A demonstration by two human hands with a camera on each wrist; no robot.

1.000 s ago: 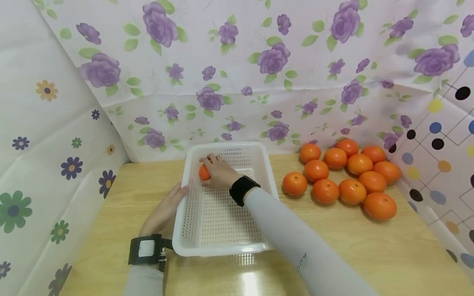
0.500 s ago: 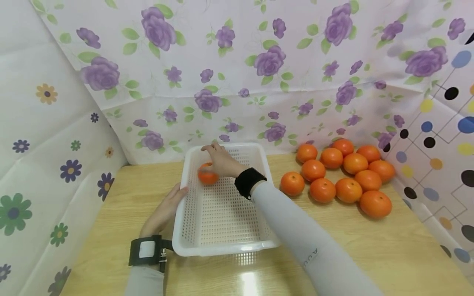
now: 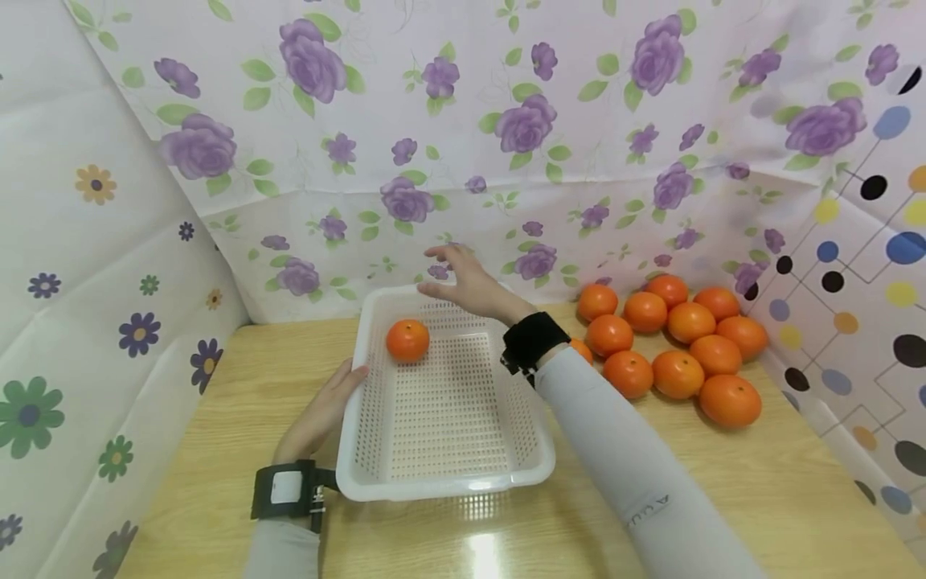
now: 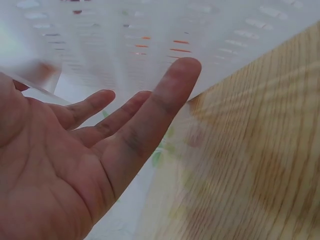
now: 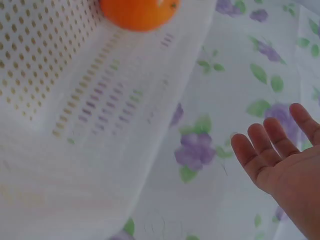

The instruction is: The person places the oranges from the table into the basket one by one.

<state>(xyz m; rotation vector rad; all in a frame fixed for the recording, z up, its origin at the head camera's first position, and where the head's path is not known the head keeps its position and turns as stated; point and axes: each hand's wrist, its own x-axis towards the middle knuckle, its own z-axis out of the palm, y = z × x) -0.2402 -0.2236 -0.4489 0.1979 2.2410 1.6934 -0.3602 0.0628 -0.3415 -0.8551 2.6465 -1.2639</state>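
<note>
A white perforated plastic basket point(image 3: 448, 485) stands on the wooden table, holding one tangerine point(image 3: 407, 341) near its far left corner. My left hand point(image 3: 318, 414) is at the basket's left side, fingertips near the rim. In the left wrist view, its extended fingers point(image 4: 172, 85) lie against or close to the outer wall. My right hand point(image 3: 470, 281) hovers above the basket's far rim, holding nothing, with its fingers spread. The right wrist view shows that hand point(image 5: 285, 160) apart from the basket point(image 5: 125, 170), and part of the tangerine point(image 5: 140, 12) inside.
Several loose tangerines point(image 3: 677, 374) are grouped on the table point(image 3: 651, 458) right of the basket. One is partly hidden behind my right wrist. A floral sheet point(image 3: 463, 185) rises behind the table, with patterned sheets at left point(image 3: 94, 338) and right point(image 3: 868, 322).
My right hand has let go of the tangerine in the basket, then risen up and to the right above the far rim. The left hand has stayed by the basket's left side.
</note>
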